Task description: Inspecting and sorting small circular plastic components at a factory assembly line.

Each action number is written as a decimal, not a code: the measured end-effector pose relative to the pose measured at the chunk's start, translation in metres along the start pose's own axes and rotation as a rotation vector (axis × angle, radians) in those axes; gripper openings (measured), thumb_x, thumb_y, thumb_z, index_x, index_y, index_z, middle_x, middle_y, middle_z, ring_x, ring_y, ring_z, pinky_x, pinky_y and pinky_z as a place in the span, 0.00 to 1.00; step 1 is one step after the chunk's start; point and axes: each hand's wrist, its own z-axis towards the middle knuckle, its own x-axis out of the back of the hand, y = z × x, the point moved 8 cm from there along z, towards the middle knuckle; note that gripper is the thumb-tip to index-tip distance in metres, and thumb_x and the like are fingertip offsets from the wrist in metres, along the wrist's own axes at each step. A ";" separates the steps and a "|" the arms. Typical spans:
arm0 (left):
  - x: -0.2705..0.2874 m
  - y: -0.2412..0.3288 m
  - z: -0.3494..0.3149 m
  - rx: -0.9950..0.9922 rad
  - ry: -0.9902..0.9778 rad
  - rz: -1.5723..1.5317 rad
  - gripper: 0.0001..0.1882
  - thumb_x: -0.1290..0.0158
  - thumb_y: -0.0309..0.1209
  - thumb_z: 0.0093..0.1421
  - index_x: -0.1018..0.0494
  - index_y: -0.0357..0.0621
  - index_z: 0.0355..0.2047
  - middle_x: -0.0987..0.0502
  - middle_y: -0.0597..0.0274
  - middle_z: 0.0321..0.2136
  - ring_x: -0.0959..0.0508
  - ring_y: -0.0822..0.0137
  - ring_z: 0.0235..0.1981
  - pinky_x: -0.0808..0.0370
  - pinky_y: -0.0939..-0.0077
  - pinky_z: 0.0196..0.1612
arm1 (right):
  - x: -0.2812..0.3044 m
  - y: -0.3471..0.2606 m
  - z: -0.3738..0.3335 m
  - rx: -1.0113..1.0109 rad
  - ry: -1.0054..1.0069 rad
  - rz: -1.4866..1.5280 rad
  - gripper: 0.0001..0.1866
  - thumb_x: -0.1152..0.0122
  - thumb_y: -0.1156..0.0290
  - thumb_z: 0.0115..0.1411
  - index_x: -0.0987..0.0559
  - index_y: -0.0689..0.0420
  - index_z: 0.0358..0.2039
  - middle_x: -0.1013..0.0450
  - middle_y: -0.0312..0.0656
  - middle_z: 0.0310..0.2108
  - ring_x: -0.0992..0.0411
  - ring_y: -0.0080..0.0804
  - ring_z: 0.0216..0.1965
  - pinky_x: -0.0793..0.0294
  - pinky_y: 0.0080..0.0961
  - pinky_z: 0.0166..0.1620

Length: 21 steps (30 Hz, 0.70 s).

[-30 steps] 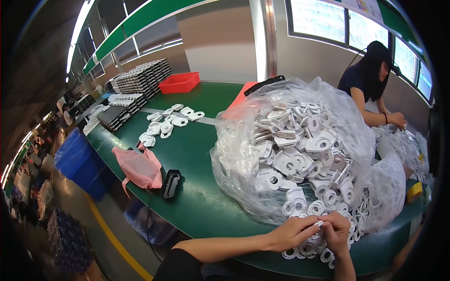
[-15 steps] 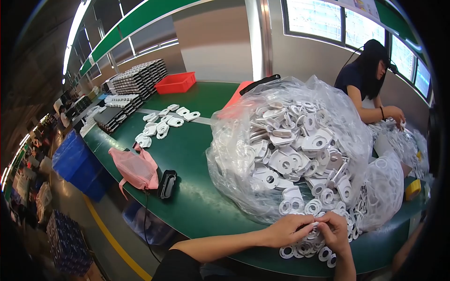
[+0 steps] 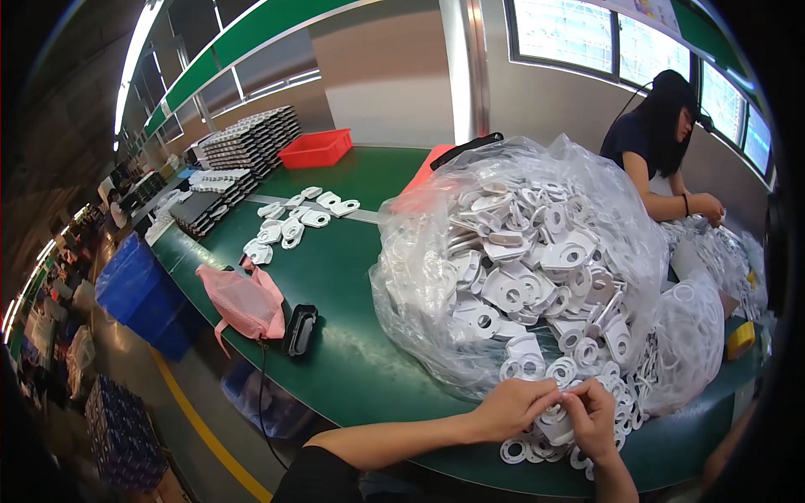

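Note:
My left hand (image 3: 518, 407) and my right hand (image 3: 594, 417) meet at the near edge of the table, thumbs and fingertips pinched together. Between them is a white plastic part (image 3: 556, 429), partly covered by my fingers. Below and around it lie several white ring-shaped pieces (image 3: 513, 451). Just beyond my hands, a large clear plastic bag (image 3: 411, 310) lies open, heaped with white plates (image 3: 503, 289) that have round holes. Some of these spill out of its mouth toward me.
Beside the bag stands a smaller clear bag of white rings (image 3: 689, 339), near a yellow tape roll (image 3: 740, 340). To the left lie a pink mesh pouch (image 3: 243, 302), a black case (image 3: 300, 329) and loose white parts (image 3: 292, 230). Farther back are a red bin (image 3: 315, 149) and stacked trays (image 3: 247, 142). A co-worker (image 3: 650, 151) works at right.
The white part between my hands has turned and now shows a broader face below my fingers. Both hands have shifted only slightly and stay pinched together.

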 end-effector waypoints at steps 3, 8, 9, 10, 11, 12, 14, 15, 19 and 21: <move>0.003 -0.012 -0.002 0.196 0.082 -0.229 0.19 0.53 0.39 0.61 0.40 0.43 0.48 0.28 0.47 0.20 0.28 0.45 0.23 0.34 0.58 0.26 | 0.001 0.015 -0.002 -0.116 0.120 0.446 0.03 0.47 0.75 0.60 0.31 0.59 0.31 0.32 0.31 0.24 0.37 0.11 0.24 0.40 0.09 0.27; -0.011 -0.003 -0.006 0.086 0.003 0.026 0.31 0.48 0.36 0.57 0.49 0.44 0.57 0.26 0.43 0.26 0.25 0.43 0.27 0.29 0.57 0.28 | 0.007 0.023 0.000 -0.122 0.218 0.603 0.04 0.46 0.79 0.58 0.32 0.59 0.29 0.30 0.34 0.24 0.33 0.14 0.25 0.35 0.09 0.29; -0.015 -0.002 -0.006 0.076 -0.054 0.083 0.31 0.46 0.36 0.56 0.48 0.44 0.56 0.25 0.44 0.28 0.24 0.43 0.27 0.28 0.58 0.28 | 0.008 0.028 -0.002 -0.117 0.240 0.576 0.08 0.39 0.76 0.54 0.31 0.58 0.26 0.29 0.35 0.24 0.32 0.15 0.25 0.33 0.10 0.29; -0.017 -0.001 -0.006 0.086 -0.111 0.127 0.31 0.46 0.35 0.56 0.47 0.45 0.56 0.25 0.44 0.28 0.24 0.44 0.27 0.27 0.58 0.28 | 0.008 0.029 -0.002 -0.094 0.230 0.499 0.10 0.36 0.74 0.51 0.31 0.58 0.25 0.29 0.34 0.23 0.32 0.15 0.24 0.33 0.11 0.28; -0.018 0.000 -0.006 0.071 -0.129 0.113 0.31 0.46 0.35 0.56 0.47 0.45 0.56 0.25 0.44 0.28 0.24 0.44 0.27 0.27 0.58 0.28 | 0.009 0.027 -0.002 -0.074 0.218 0.422 0.13 0.32 0.73 0.48 0.31 0.57 0.23 0.29 0.34 0.22 0.32 0.15 0.23 0.33 0.12 0.27; -0.020 -0.001 -0.006 0.069 -0.145 0.069 0.31 0.46 0.35 0.55 0.47 0.44 0.56 0.25 0.44 0.28 0.24 0.44 0.28 0.27 0.58 0.29 | 0.012 0.018 -0.001 -0.015 0.245 0.235 0.15 0.28 0.71 0.43 0.30 0.58 0.22 0.29 0.34 0.21 0.33 0.15 0.21 0.33 0.13 0.25; -0.022 -0.006 -0.005 0.113 -0.190 0.020 0.31 0.45 0.35 0.55 0.46 0.46 0.56 0.24 0.46 0.28 0.24 0.44 0.29 0.27 0.58 0.29 | 0.016 0.005 -0.003 0.092 0.267 -0.042 0.17 0.26 0.69 0.40 0.28 0.60 0.25 0.29 0.35 0.19 0.33 0.16 0.20 0.33 0.12 0.24; -0.018 -0.007 -0.002 0.113 -0.185 0.031 0.31 0.46 0.36 0.55 0.47 0.47 0.57 0.25 0.45 0.26 0.24 0.43 0.27 0.28 0.56 0.28 | 0.017 0.000 -0.002 0.143 0.229 -0.115 0.19 0.26 0.69 0.40 0.25 0.62 0.30 0.28 0.36 0.19 0.31 0.18 0.20 0.32 0.14 0.24; 0.002 -0.013 0.002 0.151 -0.236 0.006 0.33 0.45 0.38 0.54 0.46 0.49 0.57 0.25 0.43 0.27 0.25 0.42 0.26 0.28 0.55 0.28 | 0.016 -0.004 0.006 0.115 0.043 -0.054 0.19 0.32 0.73 0.47 0.24 0.61 0.40 0.24 0.42 0.26 0.26 0.22 0.24 0.28 0.17 0.27; 0.008 -0.013 0.005 0.184 -0.269 -0.067 0.29 0.44 0.38 0.54 0.40 0.46 0.54 0.25 0.43 0.29 0.24 0.46 0.29 0.27 0.62 0.32 | 0.019 -0.006 0.008 0.080 -0.009 -0.067 0.16 0.39 0.74 0.53 0.24 0.58 0.43 0.24 0.45 0.28 0.25 0.29 0.26 0.28 0.20 0.30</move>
